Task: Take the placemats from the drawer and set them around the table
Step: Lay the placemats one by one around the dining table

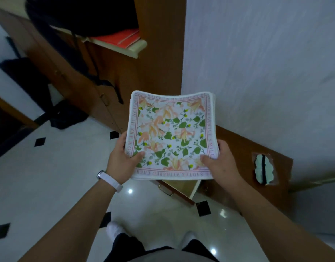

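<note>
Placemats (172, 135) out of drawer (183, 188), held at frame centre.
Left grip (121, 159) pinches their 8 o'clock edge, thumb on top; right grip (221, 161) likewise at 4 o'clock. Judged light, soft, layers prone to slide; support both sides.

Top placemat (170, 133), pink border lettering, partly legible: far edge "WATCH IN MY MEMORY", right edge "GENTLE SMILE", left edge "SOM ARE MY HEART", near edge, upside down, "SAD THE WITHERED CHER"; remainder blurred or covered.
</note>
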A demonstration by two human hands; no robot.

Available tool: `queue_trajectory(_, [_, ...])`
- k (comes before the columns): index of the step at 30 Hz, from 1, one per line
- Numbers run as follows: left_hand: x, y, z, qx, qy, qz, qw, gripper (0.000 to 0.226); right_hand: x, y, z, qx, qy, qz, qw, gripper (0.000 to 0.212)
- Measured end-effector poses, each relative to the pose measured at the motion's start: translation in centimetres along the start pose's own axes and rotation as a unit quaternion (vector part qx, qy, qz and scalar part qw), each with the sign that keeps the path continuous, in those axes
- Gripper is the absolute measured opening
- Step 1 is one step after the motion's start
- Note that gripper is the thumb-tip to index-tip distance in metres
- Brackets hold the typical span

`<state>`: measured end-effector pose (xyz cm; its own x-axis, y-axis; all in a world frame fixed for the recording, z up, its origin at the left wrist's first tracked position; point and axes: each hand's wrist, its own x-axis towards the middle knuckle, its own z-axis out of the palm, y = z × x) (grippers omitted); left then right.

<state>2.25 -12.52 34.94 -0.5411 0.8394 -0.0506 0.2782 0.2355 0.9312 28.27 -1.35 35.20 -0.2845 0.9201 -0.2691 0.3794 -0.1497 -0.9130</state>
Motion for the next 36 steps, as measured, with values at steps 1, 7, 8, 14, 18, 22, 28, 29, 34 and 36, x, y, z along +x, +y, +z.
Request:
queue_trajectory(1, [-0.8,0.1,-0.7,-0.005,0.017,-0.004,1.000,0.065,-0.1,-0.6,0.4,-0.013,-0.011,-0.009,1.000,0.044])
queue_trajectory(7, [-4.3,-0.7,-7.1,-0.017,0.096,-0.029,0.995,0.066,-1.1,-4.4,5.2,-0.049,-0.076,-0.049,0.995,0.042])
queue_trajectory(8, [-4.9,-0.8,-8.4,-0.016,0.109,-0.028,0.994,0.065,-1.4,-5.1,6.4,-0.052,-0.087,-0.055,0.993,0.042])
queue_trajectory(14, [-9.4,-2.4,-17.9,-0.022,0.191,-0.044,0.980,0.067,-3.9,-9.2,15.4,-0.082,-0.148,-0.096,0.981,0.042])
queue_trajectory(18, [-13.3,-4.9,-25.2,-0.031,0.246,-0.063,0.967,0.068,-7.1,-12.4,23.2,-0.113,-0.188,-0.140,0.966,0.039])
queue_trajectory(22, [-17.3,-7.8,-32.2,-0.040,0.297,-0.080,0.951,0.068,-10.6,-14.3,31.1,-0.122,-0.230,-0.167,0.951,0.041])
queue_trajectory(28, [-24.0,-12.0,-40.3,-0.055,0.377,-0.104,0.919,0.068,-16.3,-16.5,41.5,-0.126,-0.310,-0.184,0.924,0.043])
queue_trajectory(29, [-25.1,-12.6,-41.2,-0.059,0.395,-0.107,0.911,0.068,-17.1,-16.9,43.0,-0.131,-0.321,-0.191,0.918,0.043])
queue_trajectory(34, [-29.4,-15.6,-44.0,-0.076,0.470,-0.132,0.869,0.068,-19.7,-18.1,49.3,-0.148,-0.375,-0.227,0.887,0.041])
queue_trajectory(36, [-30.5,-16.6,-44.7,-0.078,0.497,-0.143,0.852,0.068,-20.2,-18.3,51.8,-0.160,-0.398,-0.232,0.873,0.042])
